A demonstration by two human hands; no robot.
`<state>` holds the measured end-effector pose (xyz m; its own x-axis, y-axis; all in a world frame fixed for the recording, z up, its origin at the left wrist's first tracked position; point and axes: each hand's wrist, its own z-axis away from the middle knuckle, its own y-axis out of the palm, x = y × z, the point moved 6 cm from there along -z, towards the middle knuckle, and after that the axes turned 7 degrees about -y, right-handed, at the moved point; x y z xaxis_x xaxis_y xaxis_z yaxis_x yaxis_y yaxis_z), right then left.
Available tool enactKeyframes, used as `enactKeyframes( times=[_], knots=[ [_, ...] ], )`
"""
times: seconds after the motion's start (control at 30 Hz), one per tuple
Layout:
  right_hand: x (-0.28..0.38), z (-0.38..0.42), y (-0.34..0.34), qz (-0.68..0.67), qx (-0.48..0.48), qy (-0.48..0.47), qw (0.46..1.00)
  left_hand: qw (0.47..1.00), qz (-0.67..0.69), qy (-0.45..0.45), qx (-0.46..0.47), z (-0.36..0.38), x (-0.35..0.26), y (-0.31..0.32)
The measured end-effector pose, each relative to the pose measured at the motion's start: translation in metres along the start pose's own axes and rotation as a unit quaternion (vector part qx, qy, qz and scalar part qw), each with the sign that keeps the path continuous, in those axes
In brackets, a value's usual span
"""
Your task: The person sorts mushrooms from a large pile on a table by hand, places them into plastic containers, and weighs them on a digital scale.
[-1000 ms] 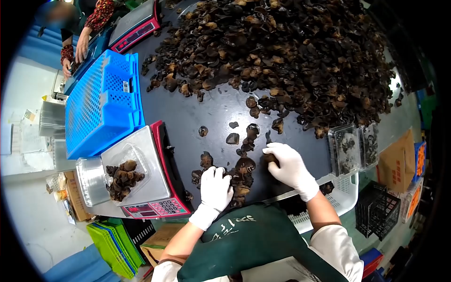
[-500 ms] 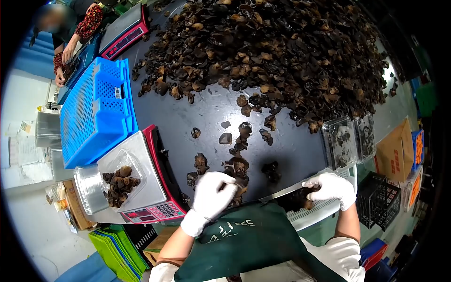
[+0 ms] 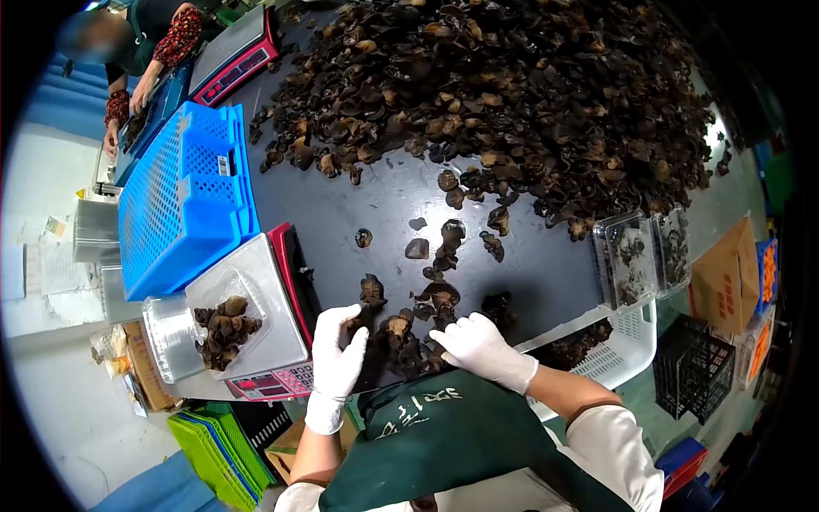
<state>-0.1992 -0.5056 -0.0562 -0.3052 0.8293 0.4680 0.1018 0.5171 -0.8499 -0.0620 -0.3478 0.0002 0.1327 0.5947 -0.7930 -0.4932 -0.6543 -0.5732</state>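
My left hand point(image 3: 339, 354), in a white glove, is by the table's front edge with thumb and fingers apart. It is nearest to a small heap of dark wood ear mushrooms point(image 3: 399, 337). My right hand point(image 3: 485, 352), also gloved, is curled closed at the right side of that heap; whatever its fingers hold is hidden. Loose wood ear pieces point(image 3: 450, 239) trail up the table from there. To my left, a clear plastic tub with wood ears point(image 3: 226, 328) sits on a scale point(image 3: 286, 294).
A large pile of wood ears point(image 3: 486, 94) covers the far table. A blue crate point(image 3: 183, 205) stands left, clear boxes point(image 3: 627, 260) right. A white basket point(image 3: 627, 341) with wood ears is below the front edge. Another person's hands point(image 3: 141, 94) work at far left.
My right hand has left the white basket and moved left to the small heap. My left hand has shifted left and down off the heap, its fingers now opened.
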Motion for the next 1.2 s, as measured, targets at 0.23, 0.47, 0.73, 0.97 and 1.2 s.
enactKeyframes(
  times=[0.23,0.47,0.73,0.97,1.2],
  knots=[
    [-0.034,0.013,-0.059,-0.253,-0.033,0.153,0.955,0.998,-0.061,-0.002,-0.026,0.022,0.046,0.000],
    [-0.057,0.063,-0.092,-0.103,0.279,0.240,0.924,0.990,-0.138,0.005,-0.025,0.007,0.043,0.023],
    [-0.047,0.033,-0.027,0.040,0.107,0.156,0.981,0.969,-0.225,0.092,0.035,-0.031,0.045,0.062],
    [-0.023,-0.027,-0.008,0.007,0.033,0.024,0.999,0.973,-0.202,0.094,0.062,-0.014,0.032,0.074],
    [-0.042,-0.026,-0.001,-0.010,-0.078,-0.035,0.996,0.995,-0.073,0.022,0.061,-0.040,0.035,0.067]
  ],
)
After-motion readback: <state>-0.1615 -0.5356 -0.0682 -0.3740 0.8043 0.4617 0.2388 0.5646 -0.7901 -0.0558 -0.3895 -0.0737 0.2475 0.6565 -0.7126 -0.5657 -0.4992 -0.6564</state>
